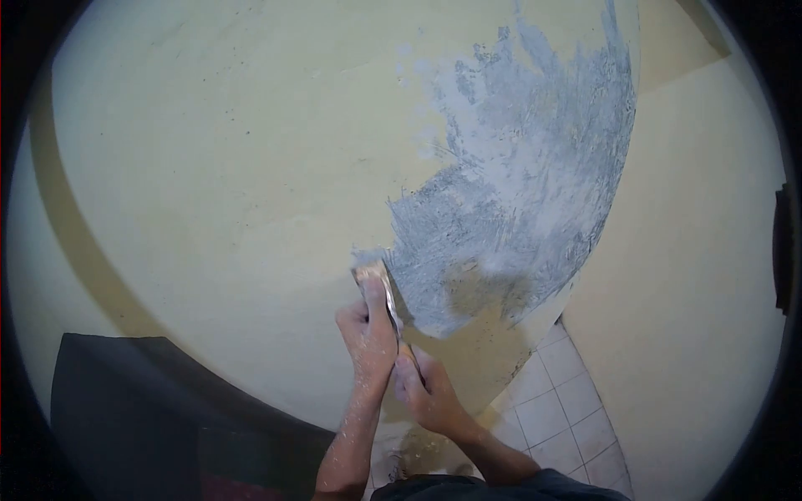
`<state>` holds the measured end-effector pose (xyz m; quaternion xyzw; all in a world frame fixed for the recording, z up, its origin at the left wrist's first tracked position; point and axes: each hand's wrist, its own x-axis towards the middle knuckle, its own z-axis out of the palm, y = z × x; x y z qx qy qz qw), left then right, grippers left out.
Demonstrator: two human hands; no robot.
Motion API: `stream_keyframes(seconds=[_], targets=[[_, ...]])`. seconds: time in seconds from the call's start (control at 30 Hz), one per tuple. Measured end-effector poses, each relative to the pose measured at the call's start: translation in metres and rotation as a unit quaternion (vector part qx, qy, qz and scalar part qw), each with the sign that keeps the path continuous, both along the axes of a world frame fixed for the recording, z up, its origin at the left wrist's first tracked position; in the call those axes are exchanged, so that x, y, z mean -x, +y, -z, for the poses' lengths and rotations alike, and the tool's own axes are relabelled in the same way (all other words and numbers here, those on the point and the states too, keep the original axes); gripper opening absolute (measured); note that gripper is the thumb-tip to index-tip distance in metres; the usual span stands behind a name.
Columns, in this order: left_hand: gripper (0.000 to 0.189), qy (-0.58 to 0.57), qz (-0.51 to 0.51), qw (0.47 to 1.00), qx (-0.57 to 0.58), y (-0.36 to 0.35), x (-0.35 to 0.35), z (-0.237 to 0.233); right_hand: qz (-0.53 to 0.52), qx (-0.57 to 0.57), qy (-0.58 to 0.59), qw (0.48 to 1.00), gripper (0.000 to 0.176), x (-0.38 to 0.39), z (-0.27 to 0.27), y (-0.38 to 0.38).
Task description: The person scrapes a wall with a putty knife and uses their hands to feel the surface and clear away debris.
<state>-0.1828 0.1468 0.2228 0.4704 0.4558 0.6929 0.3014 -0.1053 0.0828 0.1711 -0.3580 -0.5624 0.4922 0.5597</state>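
A scraper (pixel 391 302) with a wide flat blade and an orange-brown handle is pressed to the yellow wall (pixel 225 184). Its blade edge meets the lower left border of a large grey-white scraped patch (pixel 535 159). My left hand (pixel 366 321) is closed around the blade part, thumb laid along it toward the edge. Lower and to the right, my right hand (pixel 428 388) wraps the handle. Pale dust and flecks cover both hands and the left forearm. Fingers behind the tool are partly hidden.
A wall corner runs down the right of the patch to another cream wall (pixel 685 217). White floor tiles (pixel 551 422) show below. At lower left stands a dark panel-like object (pixel 142 401). A dark object (pixel 782 250) sits at the right edge.
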Motion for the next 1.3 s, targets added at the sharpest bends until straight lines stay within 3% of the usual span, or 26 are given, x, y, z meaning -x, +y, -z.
stream_keyframes(seconds=[0.23,0.37,0.53,0.9,1.2,1.3], targets=[[0.060,0.001,0.006,1.000,0.023,-0.004,0.002,-0.002,-0.033,0.031,0.019,0.999,0.024,-0.003,-0.013,-0.001],[0.060,0.007,0.020,0.999,0.029,0.000,-0.001,0.011,-0.035,0.057,0.062,0.996,0.024,-0.004,0.006,-0.005],[0.059,0.028,0.033,0.999,0.025,-0.003,-0.002,-0.006,-0.058,0.080,0.125,0.987,0.024,-0.004,-0.010,-0.009],[0.061,0.043,0.015,0.999,0.026,-0.001,-0.011,0.014,-0.037,0.052,0.073,0.995,0.024,-0.011,0.004,-0.003],[0.061,0.010,-0.011,1.000,-0.003,0.007,-0.021,0.004,-0.022,0.020,0.029,0.999,0.022,-0.022,-0.007,0.006],[0.060,-0.030,0.027,0.999,-0.006,0.006,-0.020,-0.018,-0.029,0.020,0.031,0.999,0.022,-0.024,-0.018,0.003]])
